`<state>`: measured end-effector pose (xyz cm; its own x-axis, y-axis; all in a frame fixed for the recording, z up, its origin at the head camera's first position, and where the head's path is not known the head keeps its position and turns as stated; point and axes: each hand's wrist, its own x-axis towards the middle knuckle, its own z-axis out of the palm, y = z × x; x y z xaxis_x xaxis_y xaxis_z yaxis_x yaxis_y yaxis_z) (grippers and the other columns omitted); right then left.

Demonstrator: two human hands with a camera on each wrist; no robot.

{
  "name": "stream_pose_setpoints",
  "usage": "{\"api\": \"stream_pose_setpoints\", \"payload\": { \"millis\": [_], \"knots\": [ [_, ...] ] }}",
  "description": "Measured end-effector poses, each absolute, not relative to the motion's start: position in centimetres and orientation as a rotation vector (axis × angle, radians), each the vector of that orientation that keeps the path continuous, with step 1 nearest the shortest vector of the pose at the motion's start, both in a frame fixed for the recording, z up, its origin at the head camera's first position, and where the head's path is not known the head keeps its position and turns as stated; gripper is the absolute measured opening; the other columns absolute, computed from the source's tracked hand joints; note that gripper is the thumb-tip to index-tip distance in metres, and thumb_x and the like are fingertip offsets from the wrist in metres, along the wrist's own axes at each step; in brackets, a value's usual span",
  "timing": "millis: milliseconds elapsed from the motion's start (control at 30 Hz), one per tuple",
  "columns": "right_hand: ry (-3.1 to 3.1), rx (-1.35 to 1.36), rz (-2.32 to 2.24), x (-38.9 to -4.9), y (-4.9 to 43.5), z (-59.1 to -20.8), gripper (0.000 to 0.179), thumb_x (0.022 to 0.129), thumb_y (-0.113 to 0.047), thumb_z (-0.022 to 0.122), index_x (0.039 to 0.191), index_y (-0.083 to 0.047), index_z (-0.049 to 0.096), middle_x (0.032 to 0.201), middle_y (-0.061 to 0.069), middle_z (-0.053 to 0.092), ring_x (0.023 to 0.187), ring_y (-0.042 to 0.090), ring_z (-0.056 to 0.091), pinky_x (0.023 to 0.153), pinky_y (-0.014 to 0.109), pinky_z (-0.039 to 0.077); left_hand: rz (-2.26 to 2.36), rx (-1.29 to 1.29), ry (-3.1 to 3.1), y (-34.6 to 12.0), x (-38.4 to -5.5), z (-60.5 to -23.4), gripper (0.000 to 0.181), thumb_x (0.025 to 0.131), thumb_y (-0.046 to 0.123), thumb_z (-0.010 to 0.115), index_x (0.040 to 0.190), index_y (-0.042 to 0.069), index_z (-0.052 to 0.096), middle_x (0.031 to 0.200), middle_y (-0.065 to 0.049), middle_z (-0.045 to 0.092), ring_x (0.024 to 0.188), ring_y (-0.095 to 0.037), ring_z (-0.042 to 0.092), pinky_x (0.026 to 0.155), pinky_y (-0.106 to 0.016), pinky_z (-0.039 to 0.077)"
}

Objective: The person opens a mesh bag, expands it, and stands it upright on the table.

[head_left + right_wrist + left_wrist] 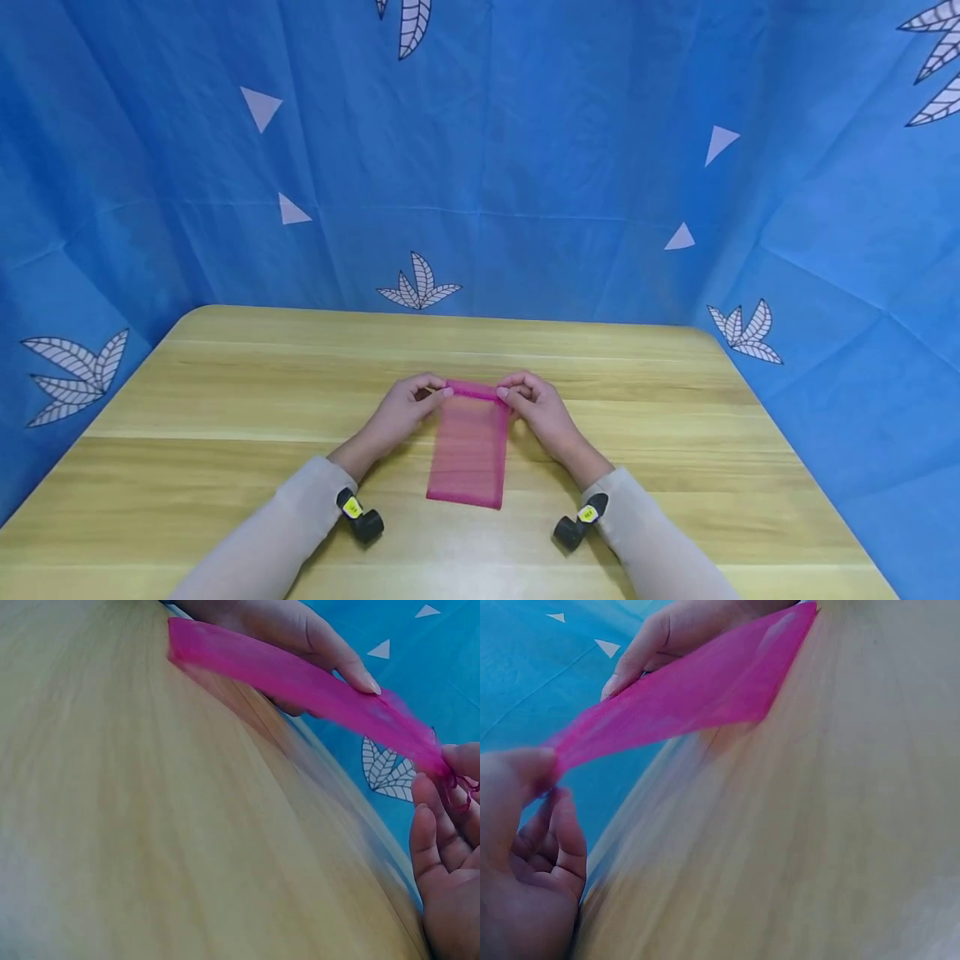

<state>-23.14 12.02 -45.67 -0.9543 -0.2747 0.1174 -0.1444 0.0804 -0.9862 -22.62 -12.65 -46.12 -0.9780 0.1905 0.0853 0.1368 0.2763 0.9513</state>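
Observation:
A sheer magenta organza drawstring pouch [468, 454] hangs between both hands over the table, its ruffled top edge farthest from the person. My left hand [401, 410] pinches the top left corner between thumb and fingers. At the top right corner my right hand [542, 410] pinches the fabric likewise. In the right wrist view a thin magenta cord [460, 799] loops out beside the right thumb. The pouch looks flat. From the left wrist view, its body [697, 686] slopes down toward the tabletop; whether the lower edge touches it I cannot tell.
A light wood-grain table [637, 375] with rounded far corners lies under the hands. Behind it and at both sides hangs a blue cloth [480, 150] printed with white leaves and triangles. Each sleeve cuff carries a small black camera, one on the left [366, 525], one on the right [570, 533].

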Motion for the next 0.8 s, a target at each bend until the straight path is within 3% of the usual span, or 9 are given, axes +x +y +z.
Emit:
{"api": "stream_pose_setpoints", "payload": {
  "millis": [167,400,567,800],
  "knots": [
    [2.247,-0.422,-1.999,-22.96,12.07,-45.75,0.018,0.095,-0.01,0.065,0.11,0.001,0.062,0.085,0.004,0.067,0.074,0.019,0.058,0.068,0.031,0.051,1.843,0.304,2.466,-12.54,-22.4,-46.1,0.019,0.094,0.029,0.067,0.102,0.012,0.07,0.075,-0.004,0.053,0.068,-0.018,0.047,0.059,-0.027,0.041],
    [2.242,-0.502,-1.938,-22.93,11.97,-45.94,0.024,0.093,-0.005,0.066,0.115,0.002,0.061,0.088,0.011,0.067,0.076,0.018,0.059,0.07,0.032,0.051,1.868,0.287,2.428,-12.56,-22.35,-46.12,0.018,0.095,0.03,0.066,0.1,0.013,0.069,0.079,-0.005,0.055,0.066,-0.018,0.049,0.056,-0.025,0.043],
    [2.207,-0.449,-2.002,-22.95,11.95,-45.8,0.026,0.094,-0.007,0.065,0.118,0.003,0.059,0.087,0.007,0.068,0.075,0.017,0.058,0.069,0.03,0.05,1.935,0.269,2.376,-12.54,-22.67,-46.14,0.021,0.096,0.03,0.064,0.1,0.01,0.069,0.082,-0.005,0.059,0.068,-0.018,0.051,0.058,-0.026,0.045],
    [2.252,-0.411,-1.948,-23.07,12.05,-45.81,0.026,0.092,-0.016,0.068,0.112,0.0,0.067,0.089,0.007,0.072,0.079,0.02,0.063,0.075,0.033,0.052,2.047,0.217,2.329,-12.53,-22.92,-45.97,0.022,0.097,0.025,0.063,0.103,0.005,0.068,0.085,-0.005,0.065,0.07,-0.015,0.052,0.061,-0.024,0.046]
  ]
}}
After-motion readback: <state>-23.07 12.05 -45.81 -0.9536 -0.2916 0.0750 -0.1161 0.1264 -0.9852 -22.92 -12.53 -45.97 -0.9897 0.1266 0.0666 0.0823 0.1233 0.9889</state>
